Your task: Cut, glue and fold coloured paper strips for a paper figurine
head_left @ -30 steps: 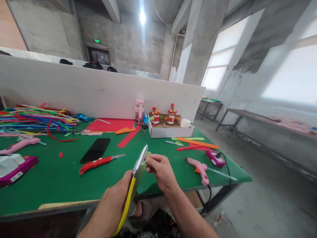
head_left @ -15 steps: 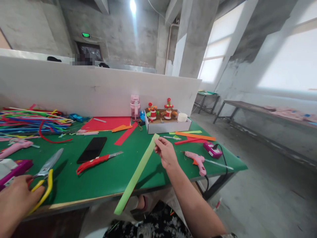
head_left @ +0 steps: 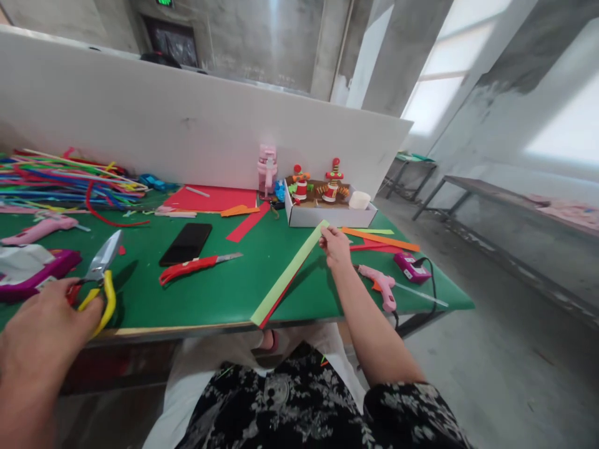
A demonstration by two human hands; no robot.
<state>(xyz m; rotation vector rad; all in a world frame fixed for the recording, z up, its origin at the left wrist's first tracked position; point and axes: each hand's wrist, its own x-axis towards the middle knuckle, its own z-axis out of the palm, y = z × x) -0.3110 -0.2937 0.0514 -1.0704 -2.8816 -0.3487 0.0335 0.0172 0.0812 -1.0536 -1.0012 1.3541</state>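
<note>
Green tabletop (head_left: pixel 187 305) below, left hand (head_left: pixel 51 324) grips scissors (head_left: pixel 100 267), right hand (head_left: pixel 336 247) pinches 1 lime strip (head_left: pixel 287 274).

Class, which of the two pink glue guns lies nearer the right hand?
The glue gun beside the right forearm; the other gun lies beyond the left hand.

I can see a rough gray wall (head_left: pixel 262 47) at the back, with a dark doorway (head_left: pixel 173 42) and a little green sign (head_left: pixel 165 2). A long white board (head_left: pixel 187 134) stands behind the green table (head_left: pixel 187 305). On the right, I see a bright window (head_left: pixel 433 103), a long bench (head_left: pixel 472 188) and gray floor (head_left: pixel 510 355).
</note>
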